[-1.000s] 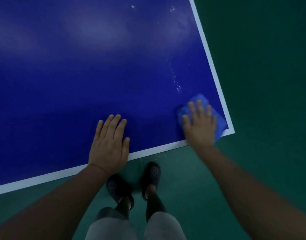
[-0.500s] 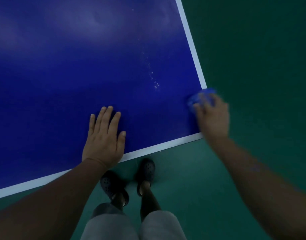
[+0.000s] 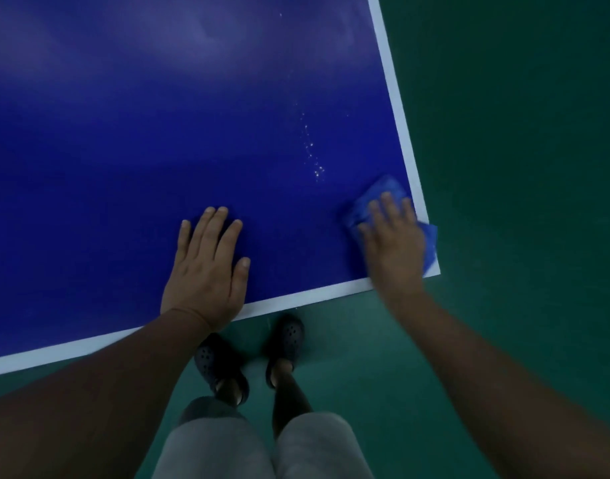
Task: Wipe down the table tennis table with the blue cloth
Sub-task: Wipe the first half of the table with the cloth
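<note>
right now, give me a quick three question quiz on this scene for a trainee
1. True or false: the left hand lies flat on the table and holds nothing.
2. Where is the blue cloth? A) at the table's near right corner B) in the middle of the table C) under the left hand
3. Which hand presses on the cloth?
Key: 1 true; 2 A; 3 the right hand.
</note>
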Demonstrator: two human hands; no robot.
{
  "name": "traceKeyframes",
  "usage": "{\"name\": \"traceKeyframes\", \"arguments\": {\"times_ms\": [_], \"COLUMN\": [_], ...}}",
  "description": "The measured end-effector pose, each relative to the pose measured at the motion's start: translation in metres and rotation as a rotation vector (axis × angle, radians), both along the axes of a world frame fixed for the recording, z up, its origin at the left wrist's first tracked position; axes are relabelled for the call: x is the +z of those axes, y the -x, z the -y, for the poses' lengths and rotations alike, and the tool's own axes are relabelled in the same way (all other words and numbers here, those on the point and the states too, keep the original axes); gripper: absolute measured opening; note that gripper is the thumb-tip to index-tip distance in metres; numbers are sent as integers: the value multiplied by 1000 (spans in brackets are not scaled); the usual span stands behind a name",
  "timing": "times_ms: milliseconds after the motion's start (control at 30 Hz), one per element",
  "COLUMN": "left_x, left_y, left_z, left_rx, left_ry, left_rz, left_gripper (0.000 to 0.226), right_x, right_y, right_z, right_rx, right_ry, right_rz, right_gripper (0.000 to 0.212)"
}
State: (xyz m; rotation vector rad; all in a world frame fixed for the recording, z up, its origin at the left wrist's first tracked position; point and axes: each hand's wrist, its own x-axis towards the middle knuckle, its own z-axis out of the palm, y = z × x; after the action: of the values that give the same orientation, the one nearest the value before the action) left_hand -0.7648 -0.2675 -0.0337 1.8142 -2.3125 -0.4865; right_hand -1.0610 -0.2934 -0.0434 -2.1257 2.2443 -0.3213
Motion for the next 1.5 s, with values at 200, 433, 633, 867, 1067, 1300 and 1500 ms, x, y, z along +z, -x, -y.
{"name": "traceKeyframes", "arguments": {"times_ms": [200, 433, 633, 867, 1067, 1300, 1500], "left_x": [-1, 0, 1, -1, -3, -1, -1], "left_y": [-1, 0, 0, -5, -2, -1, -1], "left_z": [0, -1, 0, -1, 0, 1, 2], "left_rx": [-1, 0, 30, 214, 113, 106, 105], "left_ry": [5, -6, 25, 143, 38, -10, -3], "left_rz": [11, 24, -2, -121, 74, 105, 107], "left_gripper": [62, 61, 61, 62, 61, 62, 61], "right_x": [19, 0, 16, 13, -2, 25, 4], "right_y": [-82, 16, -13, -165, -16, -45, -55], "right_z": [-33, 14, -5, 14, 117, 95, 63], "right_rx": [80, 137, -88, 804, 184, 20, 629], "right_ry": [-52, -48, -30, -112, -26, 60, -13], "right_rz": [283, -105, -64, 19, -201, 34, -111], "right_gripper": [51, 41, 49, 51, 46, 36, 35]}}
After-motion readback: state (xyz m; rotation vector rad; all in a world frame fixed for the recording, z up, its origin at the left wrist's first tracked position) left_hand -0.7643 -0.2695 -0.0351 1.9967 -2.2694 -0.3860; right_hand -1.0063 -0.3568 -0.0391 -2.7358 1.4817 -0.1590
